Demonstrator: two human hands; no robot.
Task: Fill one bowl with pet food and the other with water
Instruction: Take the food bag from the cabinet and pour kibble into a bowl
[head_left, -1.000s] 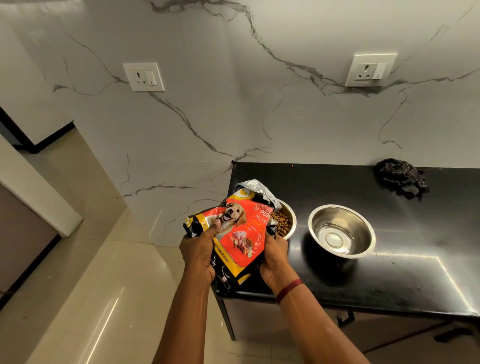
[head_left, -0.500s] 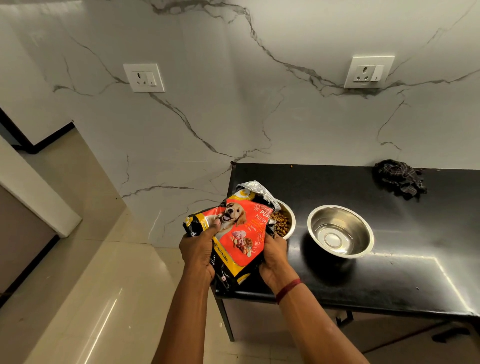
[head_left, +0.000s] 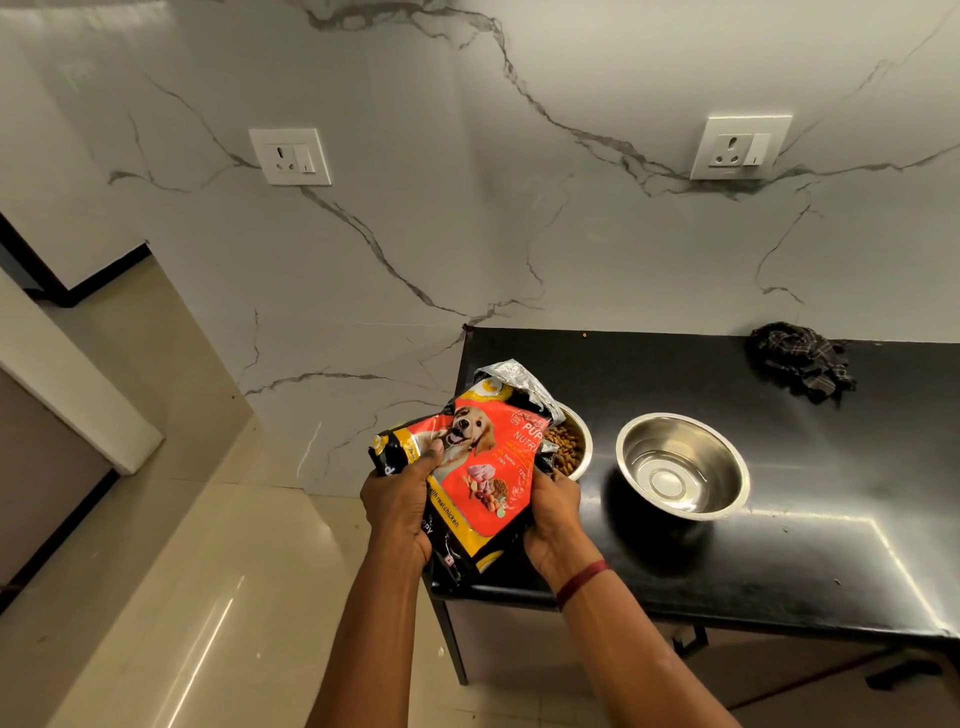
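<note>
At the black counter's (head_left: 727, 561) left end: red-and-black foil pet-food bag (head_left: 483, 467), clasped by my left hand (head_left: 397, 499) and right hand (head_left: 553, 506), mouth tilted up-right over the kibble-filled steel bowl (head_left: 571, 444).

home kitchen corner, glossy black stone worktop (head_left: 779, 561) against white grey-veined marble wall (head_left: 415, 260), white wall sockets (head_left: 290, 157), glossy beige floor tiles (head_left: 208, 597), crumpled dark checked cloth (head_left: 800, 361)

Bare forearms; a dark red band (head_left: 582, 581) circles the right wrist.
</note>
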